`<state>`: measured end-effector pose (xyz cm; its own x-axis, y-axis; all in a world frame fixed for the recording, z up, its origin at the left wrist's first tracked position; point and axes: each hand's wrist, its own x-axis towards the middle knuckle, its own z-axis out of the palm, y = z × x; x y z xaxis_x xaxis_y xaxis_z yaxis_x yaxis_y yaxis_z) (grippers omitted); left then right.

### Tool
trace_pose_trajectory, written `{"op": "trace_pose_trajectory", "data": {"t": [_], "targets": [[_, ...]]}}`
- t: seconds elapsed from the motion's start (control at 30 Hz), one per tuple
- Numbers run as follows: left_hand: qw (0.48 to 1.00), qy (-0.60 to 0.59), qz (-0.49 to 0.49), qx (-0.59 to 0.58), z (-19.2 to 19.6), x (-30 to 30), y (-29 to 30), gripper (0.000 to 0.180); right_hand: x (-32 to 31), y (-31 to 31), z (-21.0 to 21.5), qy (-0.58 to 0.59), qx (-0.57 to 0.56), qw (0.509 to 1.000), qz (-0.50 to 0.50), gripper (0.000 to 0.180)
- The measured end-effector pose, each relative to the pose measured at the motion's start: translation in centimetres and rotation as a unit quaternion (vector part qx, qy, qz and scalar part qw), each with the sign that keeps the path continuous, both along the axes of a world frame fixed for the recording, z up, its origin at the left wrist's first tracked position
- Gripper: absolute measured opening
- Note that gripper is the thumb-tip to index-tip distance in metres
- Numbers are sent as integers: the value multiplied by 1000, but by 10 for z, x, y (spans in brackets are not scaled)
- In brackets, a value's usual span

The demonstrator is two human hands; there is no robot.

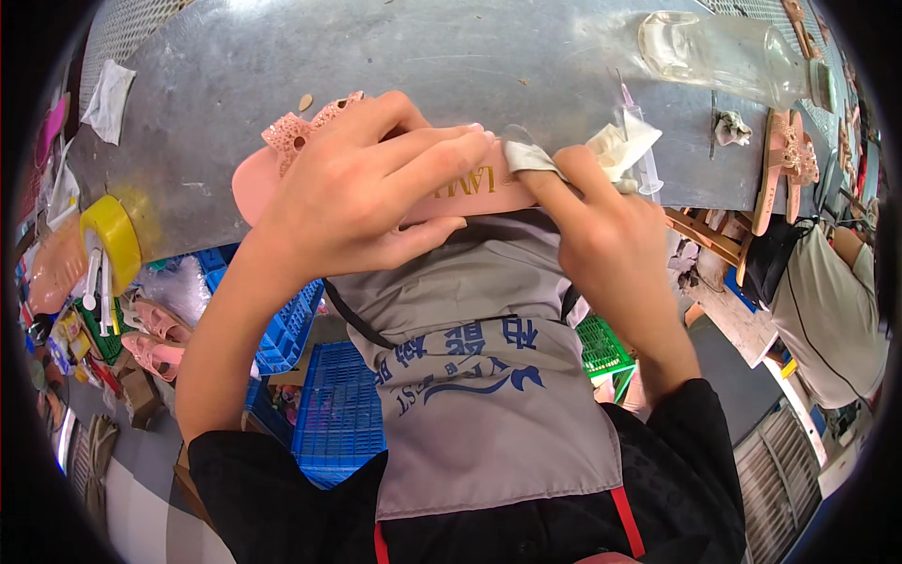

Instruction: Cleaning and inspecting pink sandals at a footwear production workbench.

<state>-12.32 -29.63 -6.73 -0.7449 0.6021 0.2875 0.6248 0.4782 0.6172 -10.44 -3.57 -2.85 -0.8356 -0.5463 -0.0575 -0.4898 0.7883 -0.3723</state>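
A pink sandal (252, 186) with a perforated upper and gold lettering on its insole lies lengthwise at the near edge of the metal table. Across it rests my left hand (362, 179), its fingers over the insole and the thumb along the near side, holding it steady. My right hand (606, 216) has a white cloth (532, 158) drawn over a fingertip, pressed against the sandal's right end. More crumpled white cloth (625, 146) shows beyond the right-hand knuckles. Beside that lies a syringe (648, 167) with a pinkish needle hub.
A clear bottle (714, 52) lies on its side at the far right. Pink sandals (789, 164) sit at the table's right edge. Yellow tape (115, 235) is on the left; blue crates (338, 409) stand below. Another person (827, 310) is at the right.
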Motion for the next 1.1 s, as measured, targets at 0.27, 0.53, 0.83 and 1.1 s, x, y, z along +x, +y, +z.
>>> {"op": "trace_pose_trajectory", "data": {"t": [0.27, 0.53, 0.83, 1.1], "targets": [[1000, -10, -11, 11, -1, -2, 1, 72, -2, 16, 10, -4, 81, 995, 63, 39], [1000, -1, 4, 2, -4, 0, 2, 72, -9, 15, 4, 16, 77, 993, 89, 38], [1000, 19, 4, -16, -2, -2, 0, 68, -8, 33, 2, 10, 84, 992, 95, 43], [999, 30, 30, 10, -6, 2, 9, 64, -9, 35, 4, 1, 98, 988, 116, 41]]}}
